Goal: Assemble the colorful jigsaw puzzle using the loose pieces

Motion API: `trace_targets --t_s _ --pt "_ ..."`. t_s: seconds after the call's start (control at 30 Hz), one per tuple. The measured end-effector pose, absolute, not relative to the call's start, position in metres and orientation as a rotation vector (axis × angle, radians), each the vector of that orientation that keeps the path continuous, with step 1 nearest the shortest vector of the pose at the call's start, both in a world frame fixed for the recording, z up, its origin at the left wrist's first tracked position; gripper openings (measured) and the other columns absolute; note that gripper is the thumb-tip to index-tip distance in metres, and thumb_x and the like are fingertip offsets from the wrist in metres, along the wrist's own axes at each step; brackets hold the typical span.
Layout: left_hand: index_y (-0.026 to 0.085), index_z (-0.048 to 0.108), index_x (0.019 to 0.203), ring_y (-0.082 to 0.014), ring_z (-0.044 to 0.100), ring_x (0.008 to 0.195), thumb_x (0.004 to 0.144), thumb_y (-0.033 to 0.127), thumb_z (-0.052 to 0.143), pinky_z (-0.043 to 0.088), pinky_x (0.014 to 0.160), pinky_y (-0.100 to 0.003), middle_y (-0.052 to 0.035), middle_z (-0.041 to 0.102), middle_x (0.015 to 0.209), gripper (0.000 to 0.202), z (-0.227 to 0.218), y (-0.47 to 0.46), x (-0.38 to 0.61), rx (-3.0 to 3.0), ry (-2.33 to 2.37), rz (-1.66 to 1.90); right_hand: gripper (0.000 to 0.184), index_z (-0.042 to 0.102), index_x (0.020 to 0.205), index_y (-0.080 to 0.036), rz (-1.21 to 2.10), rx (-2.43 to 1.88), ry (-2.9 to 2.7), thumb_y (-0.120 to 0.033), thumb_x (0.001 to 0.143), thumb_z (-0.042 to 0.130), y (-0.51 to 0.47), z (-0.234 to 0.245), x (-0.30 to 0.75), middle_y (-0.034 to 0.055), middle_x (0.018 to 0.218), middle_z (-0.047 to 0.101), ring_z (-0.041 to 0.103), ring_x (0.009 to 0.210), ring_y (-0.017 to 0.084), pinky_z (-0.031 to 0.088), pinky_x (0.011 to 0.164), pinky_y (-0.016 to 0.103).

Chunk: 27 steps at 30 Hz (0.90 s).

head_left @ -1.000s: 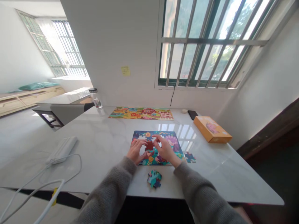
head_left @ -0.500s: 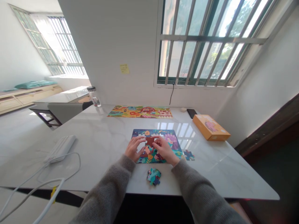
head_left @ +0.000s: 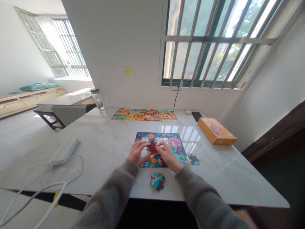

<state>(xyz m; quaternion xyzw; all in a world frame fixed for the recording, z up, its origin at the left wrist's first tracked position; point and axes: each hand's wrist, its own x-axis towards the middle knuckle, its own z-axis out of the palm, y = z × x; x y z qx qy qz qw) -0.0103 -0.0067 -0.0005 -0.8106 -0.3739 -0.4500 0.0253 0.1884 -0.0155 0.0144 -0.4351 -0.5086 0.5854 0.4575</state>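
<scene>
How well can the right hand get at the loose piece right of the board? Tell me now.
Probably easily: the right hand sits close to that loose puzzle piece, nothing between them, but it must first release the brown piece it pinches.

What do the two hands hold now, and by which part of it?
A dark reddish-brown jigsaw puzzle piece, pinched at its left and right edges by fingertips of the left hand and right hand.

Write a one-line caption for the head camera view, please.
Left hand and right hand hold a dark red jigsaw piece over a partly assembled puzzle on a white marble table.
</scene>
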Motion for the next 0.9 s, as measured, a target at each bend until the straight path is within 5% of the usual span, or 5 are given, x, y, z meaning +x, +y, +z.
trace_targets --t_s 0.57,0.77,0.9 --pt "0.023 0.063 0.115 -0.0233 0.063 0.104 0.085 0.026 0.069 0.057 0.091 -0.04 -0.0092 0.062 0.113 0.031 -0.001 -0.009 -0.008 -2.601 -1.056 -1.49 0.04 0.056 0.082 -0.021 1.328 -1.005 -1.243 -0.055 0.075 0.074 -0.013 0.024 0.192 0.0019 0.069 0.072 0.069 0.062 0.016 0.053 0.058 0.026" --pt "0.022 0.062 0.112 -0.023 0.062 0.098 0.082 0.036 0.075 0.058 0.086 -0.039 -0.0088 0.058 0.108 0.036 -0.002 -0.011 -0.004 -2.584 -1.102 -1.51 0.044 0.055 0.089 -0.022 1.499 -1.059 -1.2 -0.059 0.074 0.073 -0.019 0.026 0.186 0.0009 0.07 0.071 0.063 0.052 0.015 0.038 0.035 0.019" --pt "0.021 0.06 0.116 -0.0229 0.062 0.1 0.084 0.026 0.07 0.058 0.087 -0.038 -0.0093 0.058 0.108 0.034 0.001 -0.013 -0.004 -2.544 -1.131 -1.518 0.042 0.055 0.09 -0.022 1.505 -1.08 -1.213 -0.058 0.075 0.072 -0.021 0.026 0.185 -0.001 0.064 0.067 0.061 0.051 0.014 0.035 0.035 0.017"
